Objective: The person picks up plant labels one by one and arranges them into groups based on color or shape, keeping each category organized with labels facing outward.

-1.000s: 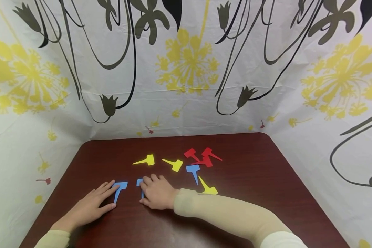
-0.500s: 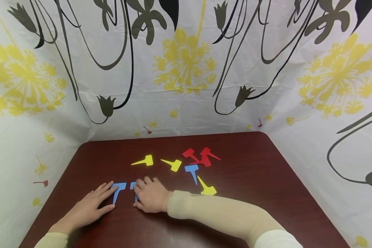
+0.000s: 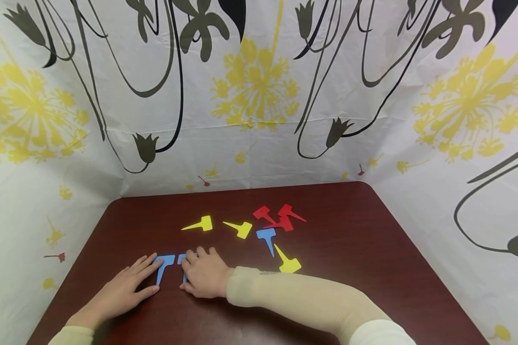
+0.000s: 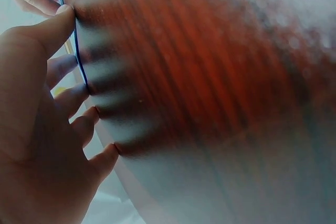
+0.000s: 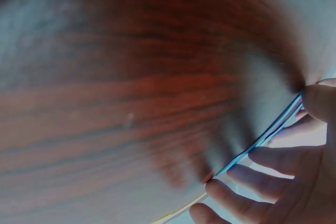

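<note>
My left hand (image 3: 121, 292) lies flat on the table in the head view, fingertips over the left end of a blue T-shaped plant label (image 3: 167, 260) and thumb by its stem tip. Just right of it, a second blue plant label (image 3: 181, 259) is partly hidden under my right hand (image 3: 206, 274), whose outstretched fingers and thumb press on it. In the right wrist view, that label's thin blue edge (image 5: 265, 136) runs under the fingertips. The left wrist view shows the left label's edge (image 4: 80, 61) beneath the thumb and fingers. A narrow gap separates both labels.
A third blue plant label (image 3: 266, 235) lies right of centre, beside overlapping red labels (image 3: 286, 224). Yellow labels lie at back left (image 3: 206, 223), at centre (image 3: 243, 231) and near the right sleeve (image 3: 289, 266). A patterned cloth (image 3: 250, 158) encloses the dark table (image 3: 336, 215).
My right hand has slid left along the table with the second blue plant label, narrowing the gap to the first. My left hand keeps its place on its label.
</note>
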Demonstrator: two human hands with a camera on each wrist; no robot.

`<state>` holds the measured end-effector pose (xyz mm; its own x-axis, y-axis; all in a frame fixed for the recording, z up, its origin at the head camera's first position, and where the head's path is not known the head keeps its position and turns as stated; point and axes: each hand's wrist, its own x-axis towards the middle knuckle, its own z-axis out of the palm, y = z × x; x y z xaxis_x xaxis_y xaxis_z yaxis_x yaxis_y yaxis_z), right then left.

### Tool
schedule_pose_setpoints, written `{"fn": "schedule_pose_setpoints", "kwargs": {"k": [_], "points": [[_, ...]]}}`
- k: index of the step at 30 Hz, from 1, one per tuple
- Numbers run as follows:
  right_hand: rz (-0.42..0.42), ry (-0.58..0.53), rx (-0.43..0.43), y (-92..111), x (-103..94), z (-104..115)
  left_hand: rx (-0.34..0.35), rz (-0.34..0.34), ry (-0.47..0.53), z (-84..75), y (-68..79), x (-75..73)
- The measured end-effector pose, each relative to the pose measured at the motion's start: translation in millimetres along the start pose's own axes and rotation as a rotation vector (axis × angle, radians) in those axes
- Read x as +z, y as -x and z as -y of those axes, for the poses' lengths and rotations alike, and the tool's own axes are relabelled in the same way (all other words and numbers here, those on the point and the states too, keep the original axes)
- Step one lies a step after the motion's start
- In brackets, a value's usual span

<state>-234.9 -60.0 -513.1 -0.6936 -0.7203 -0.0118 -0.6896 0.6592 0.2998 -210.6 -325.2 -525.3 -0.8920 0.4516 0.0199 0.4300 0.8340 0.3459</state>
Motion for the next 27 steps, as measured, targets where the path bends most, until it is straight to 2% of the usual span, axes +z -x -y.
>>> {"fn": "schedule_pose_setpoints", "kwargs": {"k": [18,27], "points": [[0.023,-0.018,0.008,-3.2,-4.9,2.8,-0.001,0.001,-0.001,-3.1,-1.1,-2.4],[0.008,-0.038,0.001,-2.7,-3.0,-1.3,-0.003,-0.007,0.018,-1.2,-0.7,-2.6]]}}
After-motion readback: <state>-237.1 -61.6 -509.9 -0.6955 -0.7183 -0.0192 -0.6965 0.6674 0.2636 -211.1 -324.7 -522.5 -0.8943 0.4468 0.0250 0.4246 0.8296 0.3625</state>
